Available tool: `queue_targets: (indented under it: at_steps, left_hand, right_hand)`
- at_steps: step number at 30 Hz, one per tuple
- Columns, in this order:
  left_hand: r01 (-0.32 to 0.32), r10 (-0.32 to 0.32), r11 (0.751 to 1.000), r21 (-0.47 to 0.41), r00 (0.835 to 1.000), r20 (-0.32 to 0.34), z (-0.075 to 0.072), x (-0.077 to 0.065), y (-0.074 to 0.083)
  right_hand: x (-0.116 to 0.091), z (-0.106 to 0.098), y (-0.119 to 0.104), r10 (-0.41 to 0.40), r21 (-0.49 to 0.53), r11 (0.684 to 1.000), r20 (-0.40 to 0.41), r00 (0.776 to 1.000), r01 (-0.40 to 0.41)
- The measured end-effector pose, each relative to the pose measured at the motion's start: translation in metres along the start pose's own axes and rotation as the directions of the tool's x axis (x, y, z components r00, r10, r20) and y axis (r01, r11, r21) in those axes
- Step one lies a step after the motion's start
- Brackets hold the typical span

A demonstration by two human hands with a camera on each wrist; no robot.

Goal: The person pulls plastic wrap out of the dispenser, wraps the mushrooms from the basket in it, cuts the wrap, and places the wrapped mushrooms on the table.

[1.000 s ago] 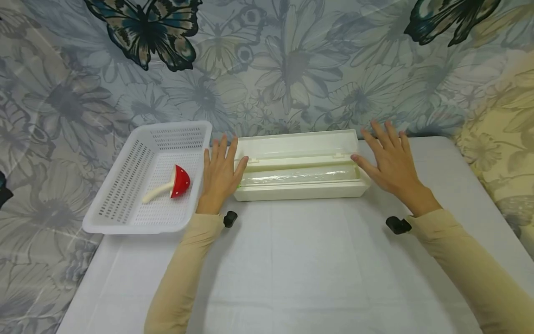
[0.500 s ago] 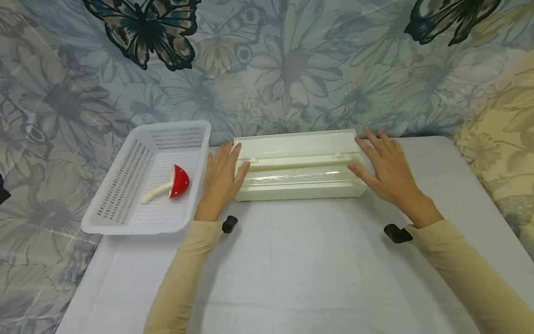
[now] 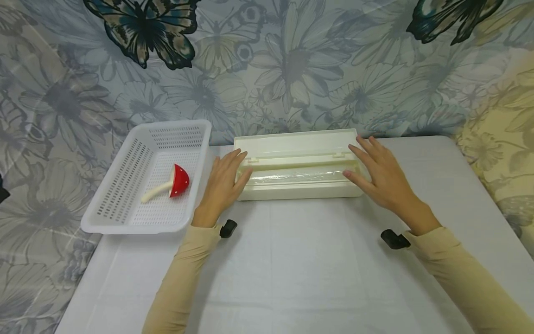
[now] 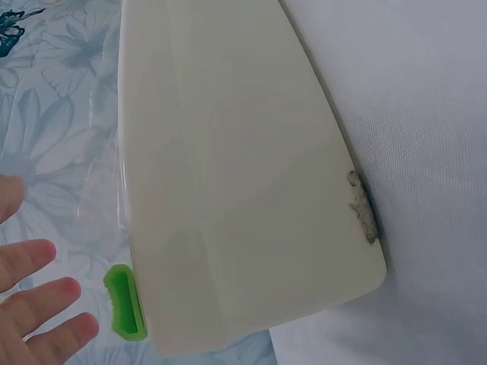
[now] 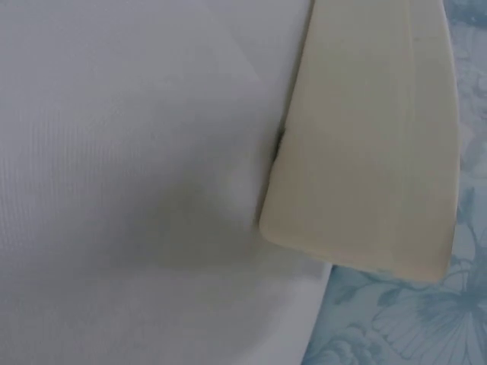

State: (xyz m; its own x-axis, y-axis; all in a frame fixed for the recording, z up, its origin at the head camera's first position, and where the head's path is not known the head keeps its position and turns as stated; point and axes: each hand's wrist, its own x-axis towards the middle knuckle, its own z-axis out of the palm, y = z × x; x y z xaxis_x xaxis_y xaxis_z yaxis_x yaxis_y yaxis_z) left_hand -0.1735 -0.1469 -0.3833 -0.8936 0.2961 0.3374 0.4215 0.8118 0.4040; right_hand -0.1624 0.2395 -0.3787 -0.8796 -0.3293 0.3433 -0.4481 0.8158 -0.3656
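A long white cling film dispenser (image 3: 300, 191) sits on the table with its lid (image 3: 296, 143) raised at the back and a roll of clear film (image 3: 300, 175) inside. My left hand (image 3: 223, 181) is at its left end, fingers spread and relaxed, thumb overlapping the corner. In the left wrist view, the fingertips (image 4: 57, 293) show beside a small green piece (image 4: 125, 303) on the dispenser's edge. My right hand (image 3: 384, 178) is at the right end, fingers extended and thumb over the front corner. The right wrist view shows the dispenser's plain front (image 5: 358, 152) with that hand out of frame.
A white perforated basket (image 3: 110, 204) stands to the left, close to my left hand. In it lies a ladle (image 3: 179, 181) with a red, white-dotted bowl and a cream handle. White cloth (image 3: 308, 264) covers the table; a flowered fabric backdrop (image 3: 288, 65) rises behind.
Both hands have come down and slightly towards me, closing in on the ends of the dispenser. The fingers are less spread than before. Dispenser, basket and ladle stay put.
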Motion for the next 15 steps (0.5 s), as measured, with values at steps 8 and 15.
queue_targets:
  at_steps: [8, 15]
  left_hand:
    - [-0.017, 0.020, 0.998, -0.060, 0.998, 0.058, -0.0026, -0.0049, 0.0033]
    - [-0.024, 0.031, 0.997, -0.079, 0.996, 0.083, -0.0011, -0.0079, 0.0029]
  right_hand:
    - [-0.0031, 0.0028, -0.0041, 0.009, 0.066, 0.998, 0.048, 0.999, -0.012]
    - [-0.0050, 0.0068, -0.0061, 0.012, 0.087, 0.996, 0.117, 0.993, -0.022]
